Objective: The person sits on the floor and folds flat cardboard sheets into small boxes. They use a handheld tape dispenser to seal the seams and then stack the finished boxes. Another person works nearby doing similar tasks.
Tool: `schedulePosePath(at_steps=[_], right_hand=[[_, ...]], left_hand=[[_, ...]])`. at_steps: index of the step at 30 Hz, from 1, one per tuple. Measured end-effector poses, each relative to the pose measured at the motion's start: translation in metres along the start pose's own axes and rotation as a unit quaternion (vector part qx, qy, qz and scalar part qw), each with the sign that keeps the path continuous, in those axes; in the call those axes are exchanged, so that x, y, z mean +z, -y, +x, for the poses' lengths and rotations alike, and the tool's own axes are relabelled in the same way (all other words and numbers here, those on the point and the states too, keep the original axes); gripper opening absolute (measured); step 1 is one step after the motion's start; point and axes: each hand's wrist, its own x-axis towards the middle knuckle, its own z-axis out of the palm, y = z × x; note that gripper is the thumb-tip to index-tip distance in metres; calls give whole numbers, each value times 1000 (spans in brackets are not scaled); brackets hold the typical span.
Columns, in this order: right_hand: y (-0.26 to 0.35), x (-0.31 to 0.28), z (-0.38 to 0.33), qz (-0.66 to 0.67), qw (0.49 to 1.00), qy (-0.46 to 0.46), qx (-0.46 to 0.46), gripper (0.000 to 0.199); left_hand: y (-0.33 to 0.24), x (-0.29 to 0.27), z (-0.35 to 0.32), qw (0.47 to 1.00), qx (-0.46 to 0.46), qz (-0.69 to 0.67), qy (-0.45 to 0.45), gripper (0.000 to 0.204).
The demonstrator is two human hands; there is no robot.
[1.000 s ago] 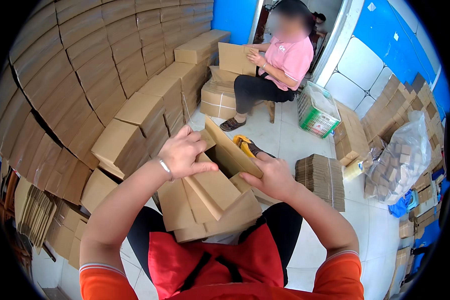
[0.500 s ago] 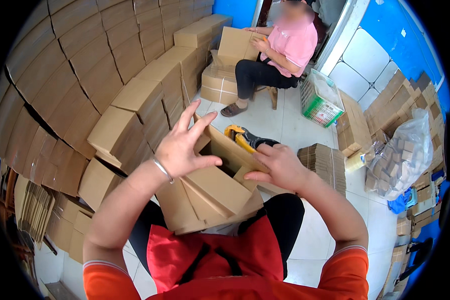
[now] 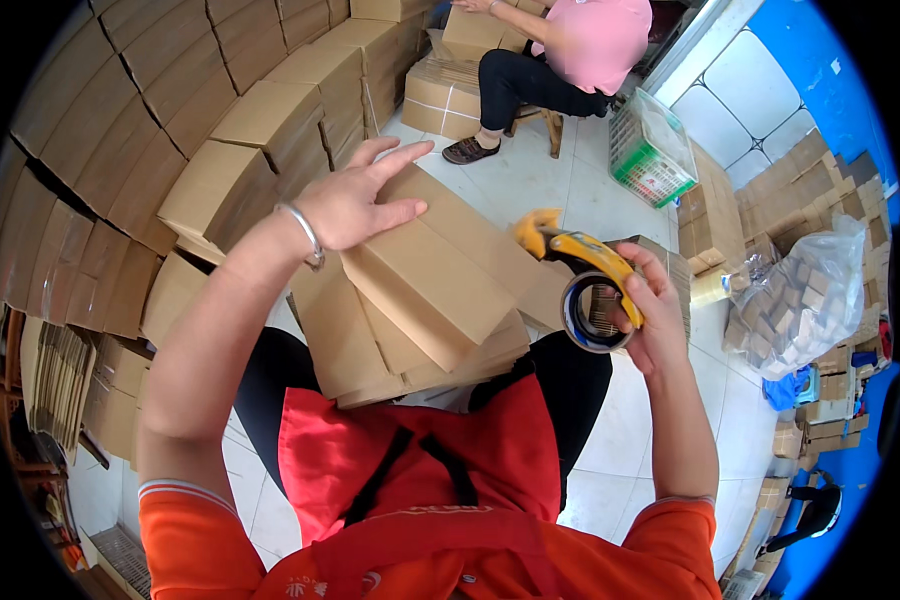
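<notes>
A brown cardboard box (image 3: 440,265) lies over my lap with its top flaps folded down. My left hand (image 3: 355,200) rests on the box's far left edge, fingers stretched out and thumb flat on a flap. To the right of the box, my right hand (image 3: 650,310) is wrapped round a yellow and black tape dispenser (image 3: 582,250). The dispenser carries a roll of tape (image 3: 570,318), and its head points toward the box's right end, apart from it. Beneath the box lie flat cardboard sheets (image 3: 345,340).
Stacked cartons (image 3: 120,130) line the left side. Ahead, a co-worker in a pink shirt (image 3: 600,45) sits on a wooden stool (image 3: 550,125) beside a carton. A green and white crate (image 3: 653,150) and a clear bag of small cardboard pieces (image 3: 805,300) stand to the right.
The raised flap has come down, covering the box's opening. My right hand has moved right, away from the box, with the tape dispenser. My left hand has settled onto the flap.
</notes>
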Motion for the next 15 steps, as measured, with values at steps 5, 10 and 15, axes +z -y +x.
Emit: schedulePosePath(at_steps=[5,10,15], right_hand=[[-3,-6,-28,111,991,42,61,63],[-3,-2,-42,90,985,80,-127,73],[15,3,-37,124,977,173,12,84]], left_hand=[[13,-5,3,996,34,30,77,64],[-4,-7,-11,997,12,5,81,63],[-21,-8,-27,999,-16,-5,49,62]])
